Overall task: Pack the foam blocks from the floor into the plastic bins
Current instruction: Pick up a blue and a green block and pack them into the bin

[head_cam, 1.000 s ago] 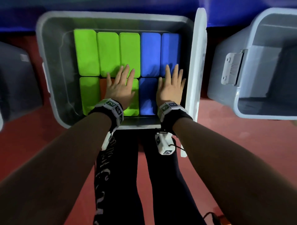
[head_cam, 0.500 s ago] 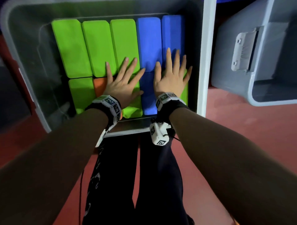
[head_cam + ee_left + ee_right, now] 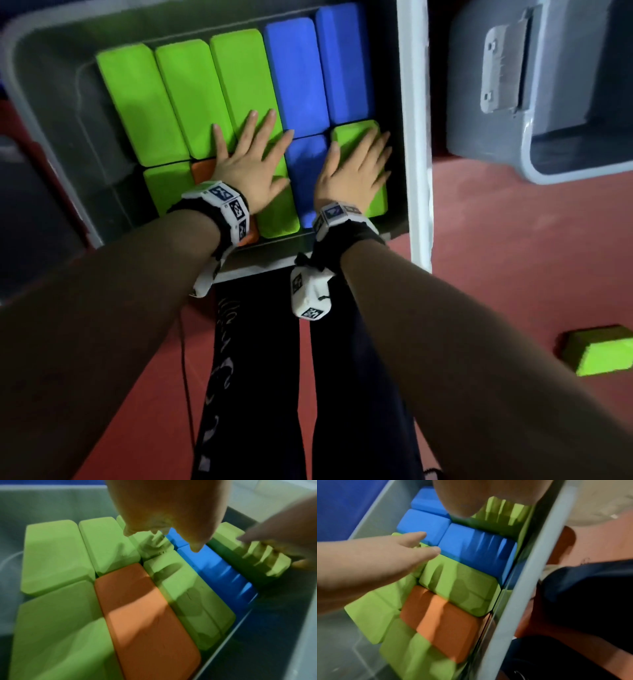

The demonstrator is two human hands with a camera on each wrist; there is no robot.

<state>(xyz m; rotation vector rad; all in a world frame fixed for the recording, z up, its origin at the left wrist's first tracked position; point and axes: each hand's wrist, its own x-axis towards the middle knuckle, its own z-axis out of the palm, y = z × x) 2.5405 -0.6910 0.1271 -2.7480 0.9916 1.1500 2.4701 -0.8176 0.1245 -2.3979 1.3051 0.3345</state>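
A clear plastic bin [image 3: 414, 137] in front of my knees holds a packed layer of foam blocks: green ones [image 3: 137, 102], blue ones [image 3: 294, 75] and one orange block [image 3: 202, 169]. My left hand [image 3: 260, 154] is flat with spread fingers over the green blocks in the middle; the left wrist view shows finger shadows [image 3: 154, 543] under it. My right hand [image 3: 359, 157] lies flat on the green block [image 3: 356, 132] in the near right corner, beside a blue block [image 3: 306, 171]. Neither hand holds anything.
A second, grey bin [image 3: 548, 102] lies tipped on the red floor to the right. One green foam block [image 3: 603, 349] lies on the floor at the right, past my right forearm. A dark bin [image 3: 30, 212] stands at the left.
Both hands have drawn back toward me over the blocks. The right hand has moved from the blue blocks onto the near right green block. My head has shifted, bringing the floor block into view.
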